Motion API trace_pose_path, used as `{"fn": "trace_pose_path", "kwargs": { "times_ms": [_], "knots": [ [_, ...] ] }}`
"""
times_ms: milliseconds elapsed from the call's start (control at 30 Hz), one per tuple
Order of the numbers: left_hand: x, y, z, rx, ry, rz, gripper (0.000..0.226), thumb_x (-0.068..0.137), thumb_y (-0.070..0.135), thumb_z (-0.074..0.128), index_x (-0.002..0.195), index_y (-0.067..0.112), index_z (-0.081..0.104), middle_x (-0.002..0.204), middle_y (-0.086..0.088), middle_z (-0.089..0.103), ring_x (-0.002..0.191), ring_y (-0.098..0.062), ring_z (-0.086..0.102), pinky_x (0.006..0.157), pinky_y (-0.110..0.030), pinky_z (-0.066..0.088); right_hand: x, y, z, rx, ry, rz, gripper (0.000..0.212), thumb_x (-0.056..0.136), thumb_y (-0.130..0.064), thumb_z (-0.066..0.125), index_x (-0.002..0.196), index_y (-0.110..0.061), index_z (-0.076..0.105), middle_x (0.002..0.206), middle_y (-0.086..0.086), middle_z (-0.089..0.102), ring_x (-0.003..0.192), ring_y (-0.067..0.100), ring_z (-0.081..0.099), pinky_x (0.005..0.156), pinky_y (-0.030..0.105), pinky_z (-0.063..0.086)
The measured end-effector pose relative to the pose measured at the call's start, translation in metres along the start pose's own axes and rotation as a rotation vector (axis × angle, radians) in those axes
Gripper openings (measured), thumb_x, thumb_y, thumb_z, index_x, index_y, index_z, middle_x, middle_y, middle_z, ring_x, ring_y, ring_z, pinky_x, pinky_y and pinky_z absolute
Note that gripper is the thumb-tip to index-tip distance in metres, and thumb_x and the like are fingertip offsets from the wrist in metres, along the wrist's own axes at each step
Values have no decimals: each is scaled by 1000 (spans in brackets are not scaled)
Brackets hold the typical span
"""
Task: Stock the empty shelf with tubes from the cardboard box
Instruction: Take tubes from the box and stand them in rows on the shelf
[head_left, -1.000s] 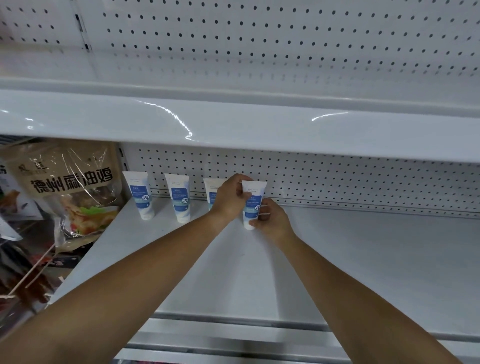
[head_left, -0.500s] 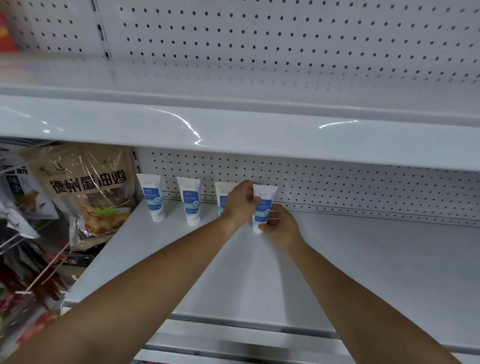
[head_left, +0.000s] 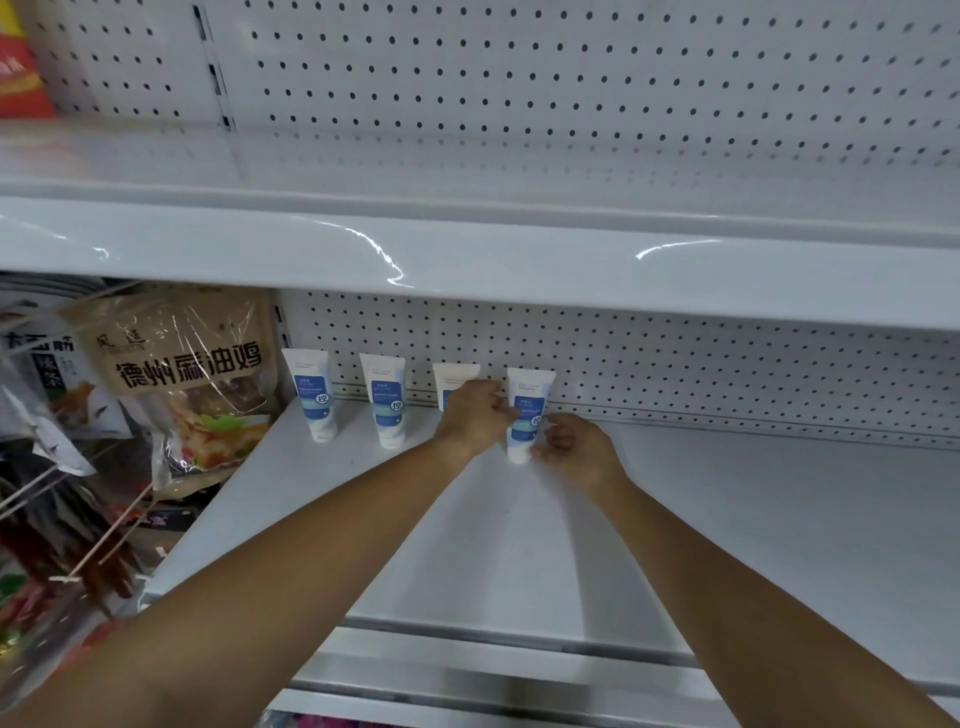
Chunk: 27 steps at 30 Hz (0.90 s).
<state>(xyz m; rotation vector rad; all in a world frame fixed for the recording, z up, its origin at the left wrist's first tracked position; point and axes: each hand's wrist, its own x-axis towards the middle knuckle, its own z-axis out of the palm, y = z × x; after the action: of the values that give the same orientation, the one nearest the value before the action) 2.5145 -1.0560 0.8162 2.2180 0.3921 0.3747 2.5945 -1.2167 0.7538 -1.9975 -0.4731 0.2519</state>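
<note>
While the fourth tube (head_left: 529, 410) stands cap-down on the shelf (head_left: 727, 519), left hand (head_left: 474, 418) grips its side and right hand (head_left: 577, 451) pinches its cap.

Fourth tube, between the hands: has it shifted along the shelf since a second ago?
No. The fourth tube stands at the same gap from the third tube; only the view has shifted.

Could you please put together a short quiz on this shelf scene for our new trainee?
1. How many tubes stand on the shelf?
2. True or false: the left hand hides part of one tube.
3. The right hand is at which tube: A leftmost, B second, C rightmost?
Key: 1 four; 2 true, the third tube; 3 C, the rightmost tube.
</note>
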Motion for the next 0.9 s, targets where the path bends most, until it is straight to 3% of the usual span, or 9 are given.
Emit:
{"fn": "trace_pose_path", "kwargs": {
  "times_ms": [67, 200, 333, 433, 700, 900],
  "knots": [
    [-3, 1, -5, 97, 6, -35, 37, 87, 28, 66, 62, 12, 45, 63, 0, 50, 61, -16, 49, 49, -25, 29, -4, -4, -12, -89, 6, 27, 48, 82, -21, 76, 127, -15, 61, 107, 4, 69, 95, 17, 65, 98, 33, 50],
    [-22, 8, -11, 211, -54, -61, 41, 92, 33, 55, 58, 13, 42, 56, 0, 47, 52, -14, 45, 50, -26, 30, -19, -14, -38, -323, -59, 18, 49, 91, -43, 63, 133, -18, 57, 123, 3, 65, 112, 20, 61, 102, 33, 47],
    [-46, 11, -12, 482, -61, 39, 35, 96, 42, 48, 78, 13, 58, 80, -4, 61, 76, -23, 60, 66, -31, 50, -36, -22, -56, -637, -96, -138, 49, 93, -52, 54, 129, -20, 58, 123, 0, 60, 112, 17, 58, 96, 30, 47],
    [-61, 5, -12, 676, -31, 91, 47, 95, 54, 46, 96, 11, 66, 94, -7, 67, 89, -26, 64, 75, -37, 54, -46, -25, -63, -766, -108, -263, 46, 92, -56, 51, 122, -22, 59, 116, 0, 61, 106, 17, 58, 90, 33, 49],
    [-104, -10, -24, 916, 52, 34, 53, 91, 61, 46, 105, 14, 65, 104, -6, 66, 96, -25, 63, 78, -33, 50, -63, -33, -49, -790, -152, -480, 44, 91, -51, 54, 120, -19, 60, 114, 2, 61, 102, 20, 58, 80, 29, 47],
    [-148, -42, -62, 1008, 90, -77, 56, 89, 65, 45, 106, 16, 66, 105, -5, 69, 98, -26, 63, 80, -32, 48, -80, -53, 0, -773, -262, -567, 48, 92, -55, 51, 123, -20, 58, 121, 1, 58, 107, 20, 56, 85, 34, 50]
  ]
}}
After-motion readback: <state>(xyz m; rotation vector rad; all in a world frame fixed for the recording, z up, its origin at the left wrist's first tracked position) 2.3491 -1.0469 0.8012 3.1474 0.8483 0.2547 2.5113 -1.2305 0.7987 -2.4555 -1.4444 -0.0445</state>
